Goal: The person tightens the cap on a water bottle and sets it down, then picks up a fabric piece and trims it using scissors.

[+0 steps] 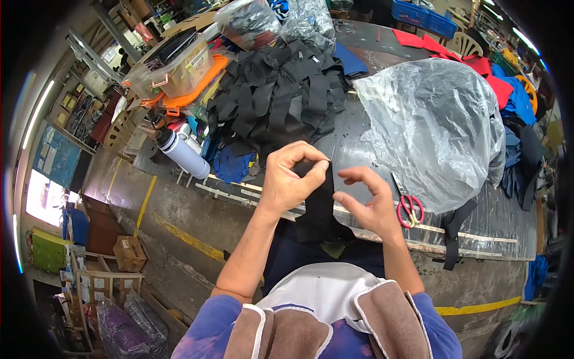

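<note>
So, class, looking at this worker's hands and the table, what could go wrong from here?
1. The left hand pinches the black strap while the right hand is open and not gripping it, so it might slip or twist.
2. The red-handled scissors lie close beside the right hand, which could knock them.
3. Another black strip hangs over the table edge; it may get snagged or slide off.

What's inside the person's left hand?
The left hand pinches a black strip, with part hanging below. The bit between thumb and finger is covered, so I can't see it.
</note>
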A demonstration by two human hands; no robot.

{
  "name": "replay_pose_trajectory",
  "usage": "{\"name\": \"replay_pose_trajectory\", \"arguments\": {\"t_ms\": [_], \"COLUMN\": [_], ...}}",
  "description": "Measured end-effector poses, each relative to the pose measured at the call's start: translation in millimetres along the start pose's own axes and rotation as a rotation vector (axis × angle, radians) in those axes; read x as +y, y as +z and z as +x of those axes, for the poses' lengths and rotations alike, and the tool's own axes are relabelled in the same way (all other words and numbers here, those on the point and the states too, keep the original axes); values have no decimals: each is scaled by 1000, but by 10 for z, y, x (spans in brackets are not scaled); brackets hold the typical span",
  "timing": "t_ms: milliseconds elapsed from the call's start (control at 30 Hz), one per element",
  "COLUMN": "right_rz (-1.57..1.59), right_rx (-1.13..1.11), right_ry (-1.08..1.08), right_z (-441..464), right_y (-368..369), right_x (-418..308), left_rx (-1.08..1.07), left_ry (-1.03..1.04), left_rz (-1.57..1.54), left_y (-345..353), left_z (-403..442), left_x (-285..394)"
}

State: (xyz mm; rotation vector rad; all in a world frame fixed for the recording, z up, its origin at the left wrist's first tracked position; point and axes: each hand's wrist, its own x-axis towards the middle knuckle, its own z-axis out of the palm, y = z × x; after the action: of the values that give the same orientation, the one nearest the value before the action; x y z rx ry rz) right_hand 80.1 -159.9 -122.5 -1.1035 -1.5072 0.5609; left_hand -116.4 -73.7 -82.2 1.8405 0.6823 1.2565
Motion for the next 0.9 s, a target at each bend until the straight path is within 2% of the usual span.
{"name": "replay_pose_trajectory", "arguments": {"t_ms": [67, 167, 233, 500, 600, 633, 767, 900], "right_rz": [31, 47, 58, -176, -429, -429, -405, -253], "right_rx": [82, 75, 67, 26, 23, 22, 62, 52], "right_ry": [-24, -27, -30, -49, -187, -187, -86, -12], "right_z": [97, 115, 108, 26, 16, 3, -75, -131], "right_y": [-76, -99, -113, -180, -176, -167, -117, -132], "right_x": [-144, -124, -105, -114, -114, -112, -28, 132], "left_rx": [-26, -71, -92, -141, -129, -121, -124, -121], "left_ry": [8, 95, 81, 1, -22, -26, -45, -48], "left_rz": [21, 15, 40, 144, 148, 139, 111, 82], "left_y": [55, 149, 169, 273, 325, 350, 375, 379], "left_z": [-7, -45, -73, -162, -201, -220, -245, -281], "left_x": [12, -10, 31, -1, -62, -86, -108, -122]}}
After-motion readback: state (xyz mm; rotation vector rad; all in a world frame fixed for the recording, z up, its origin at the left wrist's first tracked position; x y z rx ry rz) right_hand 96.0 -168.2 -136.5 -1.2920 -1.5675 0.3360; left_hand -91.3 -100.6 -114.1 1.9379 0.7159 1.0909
